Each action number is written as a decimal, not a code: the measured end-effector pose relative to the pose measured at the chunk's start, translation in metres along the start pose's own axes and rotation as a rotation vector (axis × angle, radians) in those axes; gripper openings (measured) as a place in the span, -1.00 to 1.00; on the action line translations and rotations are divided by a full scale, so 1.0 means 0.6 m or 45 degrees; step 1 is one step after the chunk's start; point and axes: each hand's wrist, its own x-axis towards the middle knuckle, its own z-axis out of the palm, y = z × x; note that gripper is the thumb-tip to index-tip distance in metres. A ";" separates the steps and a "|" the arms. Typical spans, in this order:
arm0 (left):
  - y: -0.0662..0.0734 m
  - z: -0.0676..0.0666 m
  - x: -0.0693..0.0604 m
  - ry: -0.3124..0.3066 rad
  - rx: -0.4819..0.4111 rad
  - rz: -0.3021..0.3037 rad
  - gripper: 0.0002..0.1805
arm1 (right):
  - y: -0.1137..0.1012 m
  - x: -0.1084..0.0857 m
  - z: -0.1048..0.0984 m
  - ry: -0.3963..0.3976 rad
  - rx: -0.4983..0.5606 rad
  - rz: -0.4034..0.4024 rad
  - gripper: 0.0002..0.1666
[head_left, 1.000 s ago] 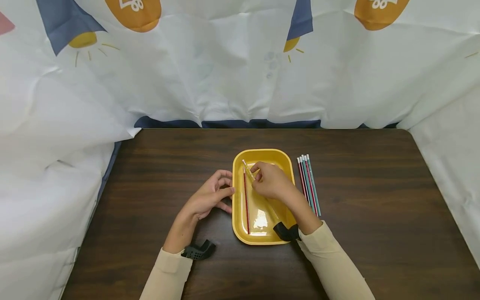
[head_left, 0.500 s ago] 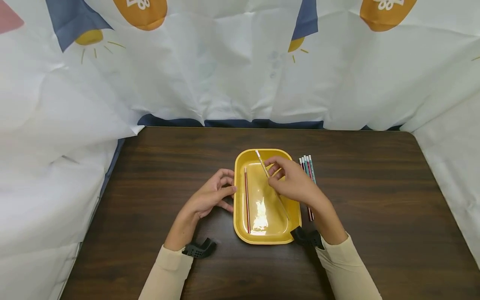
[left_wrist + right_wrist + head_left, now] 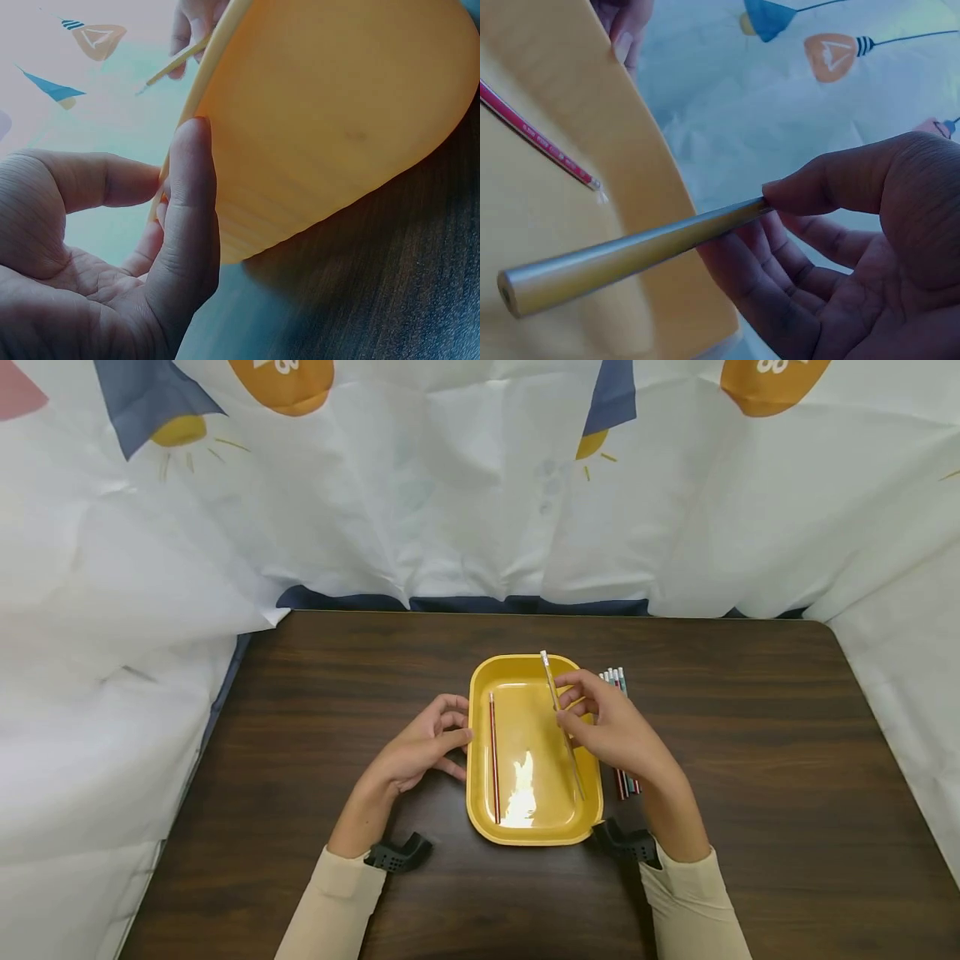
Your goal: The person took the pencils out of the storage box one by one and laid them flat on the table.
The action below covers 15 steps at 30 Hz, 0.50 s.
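Note:
My right hand [image 3: 611, 727] pinches a yellow pencil [image 3: 567, 749] between thumb and fingers, over the right side of the yellow tray [image 3: 517, 668]. The pencil slants, its white eraser end pointing away; in the right wrist view its flat, unsharpened end [image 3: 508, 294] shows. On the tray's left side lies a red pencil [image 3: 494, 764], roughly parallel to the long edge. My left hand [image 3: 420, 743] grips the tray's left rim; in the left wrist view the thumb [image 3: 112, 180] is on one side of the rim and a finger [image 3: 191, 217] on the outer wall.
Right of the tray, several red and teal pencils [image 3: 621, 681] lie side by side on the dark wooden table [image 3: 750, 735], partly hidden by my right hand. A white patterned curtain [image 3: 480, 527] hangs behind the table's far edge.
My right hand has moved right across the tray with the yellow pencil, from near the red pencil to the tray's right side. The left hand stays at the rim.

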 end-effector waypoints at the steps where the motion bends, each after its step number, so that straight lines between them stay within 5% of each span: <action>1: 0.001 0.001 0.001 -0.003 -0.003 0.002 -0.44 | 0.000 -0.002 -0.002 0.011 -0.001 -0.007 -0.49; 15: 0.006 -0.002 -0.004 0.003 0.004 -0.003 -0.44 | 0.002 0.000 0.008 0.037 0.048 -0.067 -0.51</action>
